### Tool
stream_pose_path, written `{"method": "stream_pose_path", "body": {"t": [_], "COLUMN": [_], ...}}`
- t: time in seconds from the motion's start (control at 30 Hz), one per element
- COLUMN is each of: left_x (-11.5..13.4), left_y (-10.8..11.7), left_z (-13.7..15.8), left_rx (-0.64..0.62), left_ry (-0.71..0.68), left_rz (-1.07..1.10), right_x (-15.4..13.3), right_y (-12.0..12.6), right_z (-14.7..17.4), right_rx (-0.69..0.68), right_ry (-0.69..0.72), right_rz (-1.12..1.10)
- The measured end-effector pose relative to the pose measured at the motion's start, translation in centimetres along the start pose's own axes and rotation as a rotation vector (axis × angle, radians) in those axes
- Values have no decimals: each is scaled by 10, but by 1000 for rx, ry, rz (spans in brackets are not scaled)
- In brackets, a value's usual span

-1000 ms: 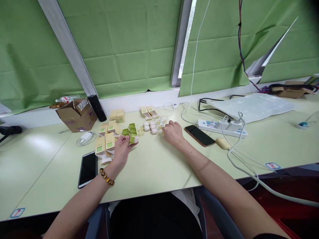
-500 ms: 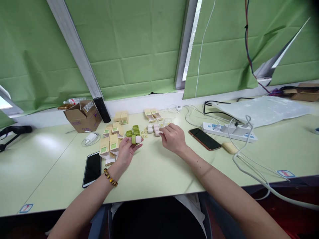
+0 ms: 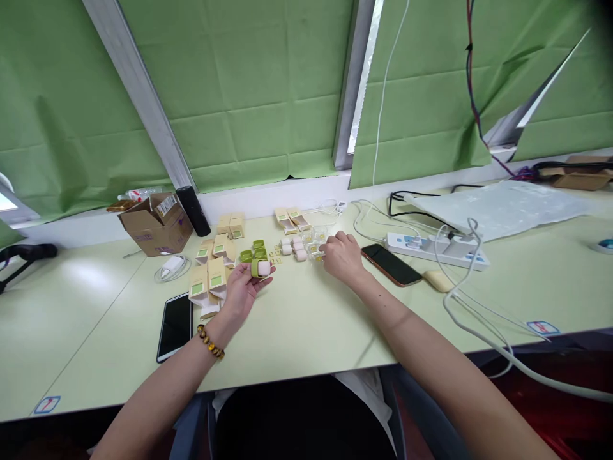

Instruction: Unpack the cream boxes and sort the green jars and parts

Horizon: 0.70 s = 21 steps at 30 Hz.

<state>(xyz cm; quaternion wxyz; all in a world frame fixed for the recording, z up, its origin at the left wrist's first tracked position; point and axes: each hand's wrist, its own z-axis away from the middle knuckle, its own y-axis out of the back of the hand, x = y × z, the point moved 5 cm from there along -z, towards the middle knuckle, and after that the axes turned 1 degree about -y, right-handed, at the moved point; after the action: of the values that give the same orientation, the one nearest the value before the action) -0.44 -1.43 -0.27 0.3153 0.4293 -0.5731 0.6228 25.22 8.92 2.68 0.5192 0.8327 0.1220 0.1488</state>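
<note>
My left hand (image 3: pixel 241 291) is closed around a small rounded piece with a green band and a pale pink end (image 3: pixel 263 268), held just above the table. To the right, my right hand (image 3: pixel 343 258) has its fingers drawn together at the edge of a group of clear plastic pieces with yellow bits (image 3: pixel 316 235). What its fingertips grip, if anything, is hidden. Between the hands sit several pale pink blocks (image 3: pixel 297 248) and tiny yellow parts (image 3: pixel 275 258). Green hollow pieces (image 3: pixel 258 245) stand just behind my left hand.
Small beige cartons (image 3: pixel 216 275) with green squares lie left, near a phone (image 3: pixel 175 326). A cardboard box (image 3: pixel 156 227) and black cylinder (image 3: pixel 193 211) stand behind. Rightward are another phone (image 3: pixel 391 264), a beige mouse (image 3: pixel 437 280), a power strip (image 3: pixel 435 250) and loose cables.
My right hand has moved right, from the pale pink blocks to the clear plastic pieces. My left hand stays nearly in place, still holding the green and pink piece.
</note>
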Motion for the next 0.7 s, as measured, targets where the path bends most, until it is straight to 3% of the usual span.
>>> {"method": "stream_pose_path", "body": {"t": [0.33,0.47,0.57,0.7], "left_x": [-2,-3,-3,0], "left_y": [3,5,3,-8], "left_z": [-2,-3,-1,6], "left_rx": [-1,-3,-25,-96], "left_ry": [-9,-1,27,71], "left_rz": [24,29,54,93], "right_x": [-5,-2,-12,-52], "right_y": [-5,5,19,33], "right_z": [-1,-1,3,19], "right_rx": [-37,51,181,281], "right_ry": [14,-9,48,254], "right_rz": [-21,-122,-357,-885]}}
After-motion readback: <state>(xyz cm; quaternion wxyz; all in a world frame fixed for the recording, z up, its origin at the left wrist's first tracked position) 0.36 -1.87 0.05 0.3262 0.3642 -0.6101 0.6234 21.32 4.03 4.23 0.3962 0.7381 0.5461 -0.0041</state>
